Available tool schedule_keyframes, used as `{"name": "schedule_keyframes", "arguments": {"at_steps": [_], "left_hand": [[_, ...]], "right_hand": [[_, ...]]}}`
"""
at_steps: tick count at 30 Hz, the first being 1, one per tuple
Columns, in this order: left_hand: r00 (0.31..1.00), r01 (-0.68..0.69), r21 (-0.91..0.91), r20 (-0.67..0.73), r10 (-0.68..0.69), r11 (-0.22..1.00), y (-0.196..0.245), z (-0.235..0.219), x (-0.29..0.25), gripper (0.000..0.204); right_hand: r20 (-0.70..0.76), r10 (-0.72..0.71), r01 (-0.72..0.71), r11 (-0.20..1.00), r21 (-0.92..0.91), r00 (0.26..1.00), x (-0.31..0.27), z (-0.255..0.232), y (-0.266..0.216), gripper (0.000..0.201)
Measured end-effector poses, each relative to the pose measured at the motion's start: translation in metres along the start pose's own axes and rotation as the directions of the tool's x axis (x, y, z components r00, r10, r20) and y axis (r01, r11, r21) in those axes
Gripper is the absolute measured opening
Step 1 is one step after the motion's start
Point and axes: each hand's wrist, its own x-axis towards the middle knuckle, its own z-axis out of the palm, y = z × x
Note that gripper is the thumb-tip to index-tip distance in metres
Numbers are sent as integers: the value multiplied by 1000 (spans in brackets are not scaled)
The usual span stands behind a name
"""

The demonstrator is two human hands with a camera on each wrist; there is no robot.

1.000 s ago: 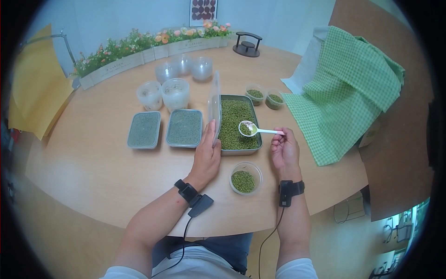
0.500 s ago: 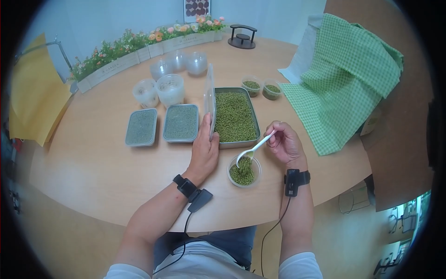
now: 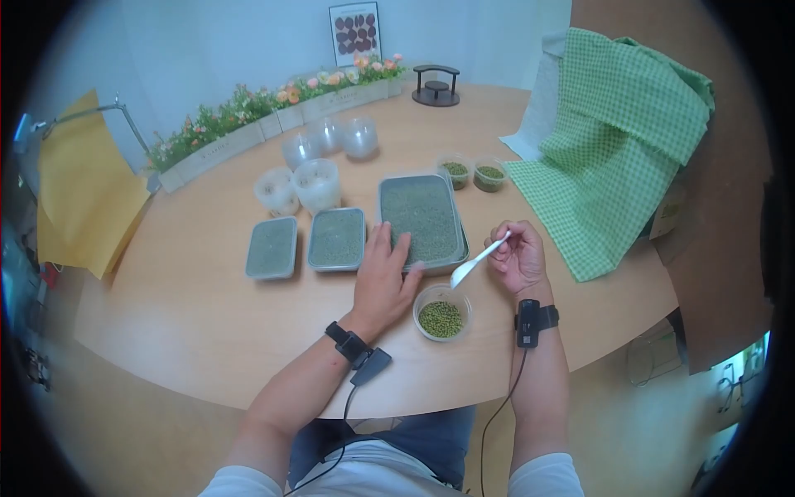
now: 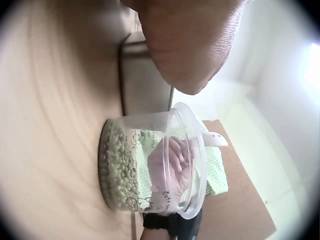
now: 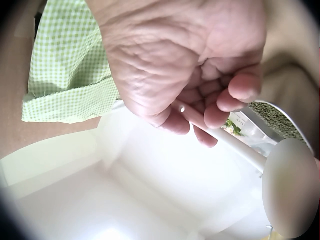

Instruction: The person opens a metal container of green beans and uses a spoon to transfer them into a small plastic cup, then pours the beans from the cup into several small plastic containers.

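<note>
My left hand [image 3: 384, 277] rests with spread fingers on the near left part of a clear lid [image 3: 418, 203], which lies over the metal box [image 4: 145, 80] of green beans. The lid sits slightly askew, and the box's right edge shows beside it. My right hand [image 3: 522, 255] pinches the handle end of a white spoon [image 3: 480, 260]. The spoon's bowl points down and left, near the far rim of a clear plastic cup [image 4: 187, 165]. Green beans [image 3: 440, 319] fill the cup's lower part.
Two smaller lidded boxes [image 3: 336, 238] stand left of the metal box, with several clear cups [image 3: 317, 184] behind them. Two small cups of beans [image 3: 489, 175] stand at the back right, near a green checked cloth [image 3: 604, 166]. Flower planters [image 3: 273, 124] line the far edge.
The spoon poured beans into the cup, then rose from it. My left hand lowered the upright lid onto the metal box. The right hand moved from beside the box toward the cup.
</note>
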Motion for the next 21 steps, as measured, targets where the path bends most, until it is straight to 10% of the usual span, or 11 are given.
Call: {"name": "schedule_keyframes", "arguments": {"at_steps": [21], "left_hand": [[966,-200,441,236,102,875,8,-1,28,69]], "right_hand": [[-107,-30,42,992,116,994,4,-8,1,32]]}}
